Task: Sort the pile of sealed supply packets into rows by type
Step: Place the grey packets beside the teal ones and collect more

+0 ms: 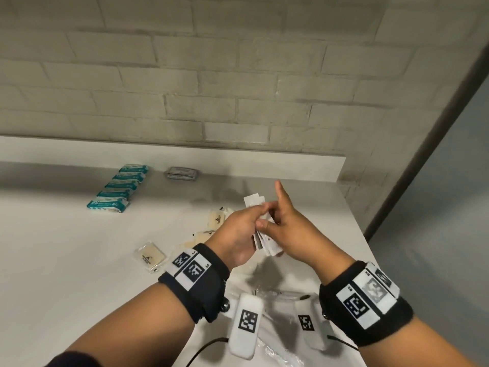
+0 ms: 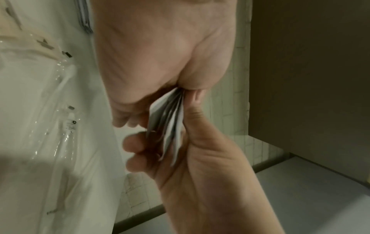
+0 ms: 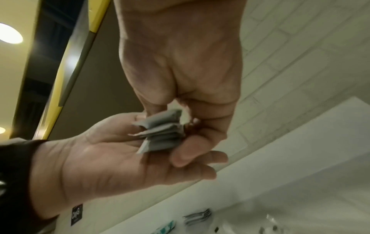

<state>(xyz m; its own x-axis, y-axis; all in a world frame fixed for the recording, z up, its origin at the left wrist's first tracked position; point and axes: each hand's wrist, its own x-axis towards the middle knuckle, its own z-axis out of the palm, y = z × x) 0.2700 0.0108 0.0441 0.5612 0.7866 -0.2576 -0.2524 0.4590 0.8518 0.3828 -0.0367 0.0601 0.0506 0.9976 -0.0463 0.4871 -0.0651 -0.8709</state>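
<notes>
a: what are the hands doing?

b: both are raised together over the white counter (image 1: 66, 234). the left hand (image 1: 238, 234) clasps a small stack of thin white packets (image 1: 267, 242) between thumb and fingers, edges fanned. the right hand (image 1: 288, 229) pinches the same stack from the right side, its index finger pointing up and away.

a: and the wrist views?

b: in the left wrist view the white packets (image 2: 172, 126) stand on edge between the two hands. in the right wrist view they look grey and crumpled (image 3: 162, 133), lying across the left hand's fingers.

a: what's already laid out?

b: a row of teal-and-white packets (image 1: 119, 186) runs near-to-far at far left. to its right sits a stack of grey packets (image 1: 182, 172). clear pouches with cream pads (image 1: 150, 256) lie scattered just left of the hands, some hidden behind the left wrist. crinkled clear plastic (image 1: 277, 292) lies on the counter's near side, under the wrists.
</notes>
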